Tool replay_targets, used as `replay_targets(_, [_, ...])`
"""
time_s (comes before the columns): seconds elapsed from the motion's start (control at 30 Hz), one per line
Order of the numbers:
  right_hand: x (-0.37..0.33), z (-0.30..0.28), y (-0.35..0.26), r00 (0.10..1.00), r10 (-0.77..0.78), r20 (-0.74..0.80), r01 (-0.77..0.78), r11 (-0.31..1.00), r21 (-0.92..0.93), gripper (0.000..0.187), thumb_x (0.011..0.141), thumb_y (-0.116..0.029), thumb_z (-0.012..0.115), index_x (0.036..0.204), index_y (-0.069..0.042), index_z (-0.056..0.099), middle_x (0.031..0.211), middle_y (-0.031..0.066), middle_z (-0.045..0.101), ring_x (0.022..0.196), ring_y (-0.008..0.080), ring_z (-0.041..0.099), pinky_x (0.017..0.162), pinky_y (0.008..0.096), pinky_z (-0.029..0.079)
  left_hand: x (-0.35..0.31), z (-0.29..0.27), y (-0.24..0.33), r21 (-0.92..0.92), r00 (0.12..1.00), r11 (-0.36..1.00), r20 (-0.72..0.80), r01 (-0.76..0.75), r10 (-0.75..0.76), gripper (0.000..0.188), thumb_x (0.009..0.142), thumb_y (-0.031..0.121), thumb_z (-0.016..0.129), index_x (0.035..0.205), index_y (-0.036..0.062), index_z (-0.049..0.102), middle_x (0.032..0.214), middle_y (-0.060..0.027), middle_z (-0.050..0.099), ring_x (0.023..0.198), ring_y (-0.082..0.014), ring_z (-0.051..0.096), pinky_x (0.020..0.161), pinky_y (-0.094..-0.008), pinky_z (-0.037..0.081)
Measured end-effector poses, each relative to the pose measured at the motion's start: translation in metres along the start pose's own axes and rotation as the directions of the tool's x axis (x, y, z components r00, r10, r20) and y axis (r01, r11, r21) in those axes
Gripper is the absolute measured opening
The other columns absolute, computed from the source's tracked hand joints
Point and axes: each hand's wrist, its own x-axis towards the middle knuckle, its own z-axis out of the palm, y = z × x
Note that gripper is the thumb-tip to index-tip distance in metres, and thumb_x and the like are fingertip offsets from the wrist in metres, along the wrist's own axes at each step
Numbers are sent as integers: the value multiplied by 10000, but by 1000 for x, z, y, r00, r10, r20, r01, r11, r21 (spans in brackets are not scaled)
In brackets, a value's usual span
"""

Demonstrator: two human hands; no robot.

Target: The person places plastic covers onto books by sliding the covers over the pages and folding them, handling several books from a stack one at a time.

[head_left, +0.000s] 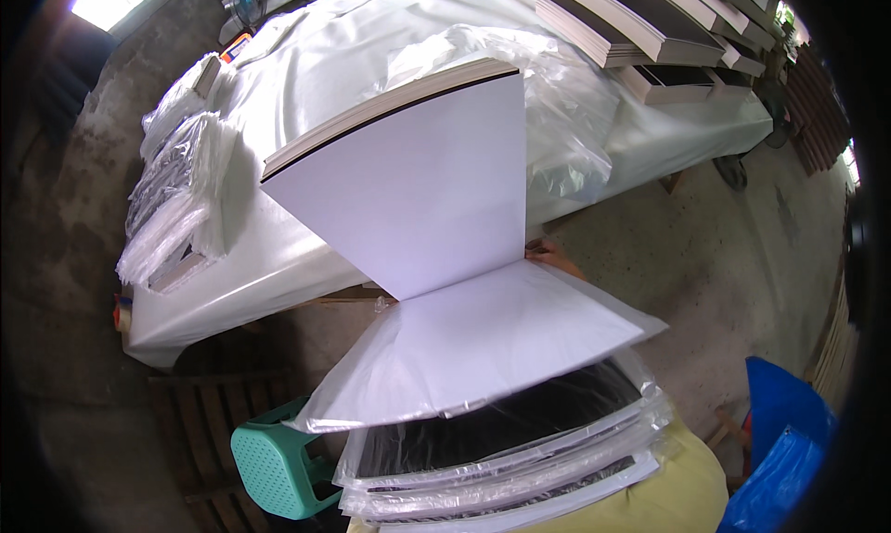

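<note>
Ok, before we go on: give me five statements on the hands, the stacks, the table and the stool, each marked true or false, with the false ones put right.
1. The right hand is at the lower right corner of the white-faced stack. True.
2. The white-faced stack lies flat on the table. False: it is raised on edge, its white face toward the camera.
3. Some black-topped stacks lie at the far right of the table. True.
4. The stool is red. False: the stool is green.
5. The left hand rests on the stool. False: the left hand is not in view.
</note>
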Motion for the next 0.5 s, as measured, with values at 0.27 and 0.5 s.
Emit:
replay_targets(0.27, [-84,-26,-131,838,-285,465,401,900,-172,156,755,-130,646,856,-48,559,819,-8,541,734,64,498,672,207,409,-88,-57,191,-243,918,920,180,-308,354,782,780,701,235,1231,85,403,846,-21,511,513,-62,348,402,-195,254])
replay_targets(0.5, [-157,137,-250,367,-632,683,885,463,-47,345,695,-208,720,965,-76,551,882,-11,514,799,88,465,692,219,380,-162,30,328,-715,589,527,199,-460,783,972,631,775,422,1361,205,125,1281,-123,274,748,-168,470,537,-254,410])
